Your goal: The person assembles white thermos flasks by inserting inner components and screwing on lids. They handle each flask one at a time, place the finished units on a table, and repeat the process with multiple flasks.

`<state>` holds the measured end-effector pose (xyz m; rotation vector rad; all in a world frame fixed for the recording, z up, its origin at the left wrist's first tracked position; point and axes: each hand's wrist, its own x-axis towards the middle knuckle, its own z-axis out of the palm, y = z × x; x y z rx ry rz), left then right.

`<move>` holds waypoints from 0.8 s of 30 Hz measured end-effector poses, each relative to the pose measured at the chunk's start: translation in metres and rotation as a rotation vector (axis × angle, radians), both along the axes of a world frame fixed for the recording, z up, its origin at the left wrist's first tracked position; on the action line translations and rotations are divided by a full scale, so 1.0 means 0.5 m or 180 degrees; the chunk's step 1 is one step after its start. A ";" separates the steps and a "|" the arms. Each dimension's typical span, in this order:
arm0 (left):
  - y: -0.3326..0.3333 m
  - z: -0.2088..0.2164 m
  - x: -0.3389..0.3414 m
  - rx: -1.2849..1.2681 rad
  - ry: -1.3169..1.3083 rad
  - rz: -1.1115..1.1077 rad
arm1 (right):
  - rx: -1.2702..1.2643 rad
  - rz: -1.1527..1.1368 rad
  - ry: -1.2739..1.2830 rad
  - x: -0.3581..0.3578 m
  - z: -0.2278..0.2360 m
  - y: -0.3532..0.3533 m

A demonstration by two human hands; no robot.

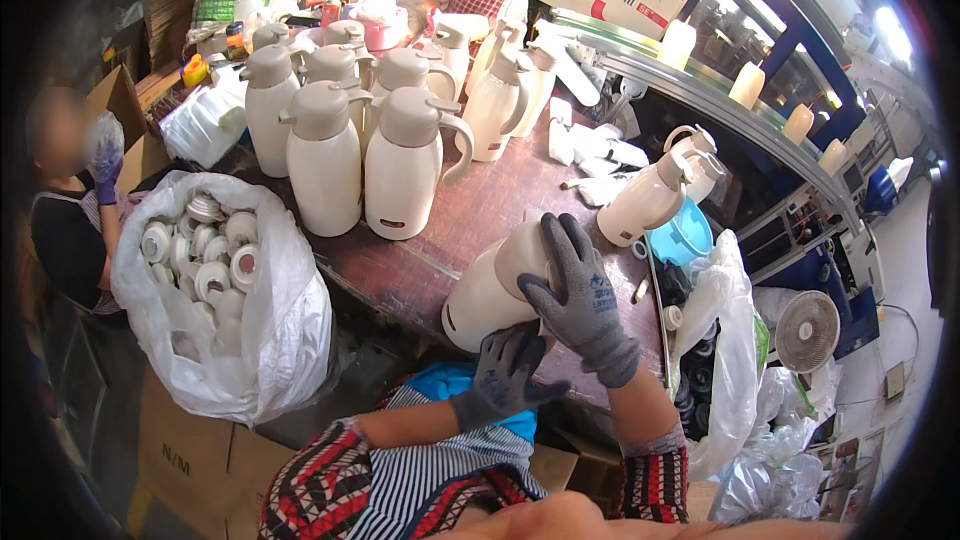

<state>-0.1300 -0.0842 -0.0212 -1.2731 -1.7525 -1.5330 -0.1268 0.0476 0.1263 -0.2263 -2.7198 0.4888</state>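
Observation:
A cream insulated jug (pixel 485 302) leans on the reddish-brown table (pixel 405 275) right in front of me, its lid end tipped to the upper right. My right hand (pixel 585 305), in a grey work glove, is wrapped over the lid end with its fingers spread along it. Lower down, my left hand (pixel 503 370), gloved alike, presses round the jug's near side, by what looks like its handle; part of its grip is hidden. Several finished-looking cream jugs with grey lids, such as the nearest upright jug (pixel 403 175), stand at the back left of the table.
A white plastic bag (pixel 280 340) of round lid parts stands at the left. More jugs (pixel 640 202), a light-blue basin (pixel 683 233) and a fan (pixel 806 330) are to the right. One person (pixel 85 205) is at the left, another (pixel 485 0) across the table.

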 end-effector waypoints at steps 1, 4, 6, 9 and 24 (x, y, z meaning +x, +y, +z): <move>0.032 -0.022 -0.004 0.0105 0.0186 0.0233 | 0.0124 -0.0183 0.0082 -0.003 -0.005 -0.015; 0.040 -0.033 -0.040 -0.0113 0.0009 0.0014 | 0.0078 -0.0149 0.0298 -0.002 -0.021 -0.003; 0.029 -0.020 -0.051 -0.0003 -0.0396 -0.0168 | 0.0375 -0.0138 0.0171 0.001 -0.004 -0.004; 0.014 -0.013 -0.075 -0.0007 -0.0348 -0.0222 | 0.0591 0.0119 0.0154 -0.012 0.009 0.009; -0.083 -0.020 -0.269 0.0015 -0.1172 -0.1253 | -0.1205 0.0941 -0.0452 -0.227 0.040 0.172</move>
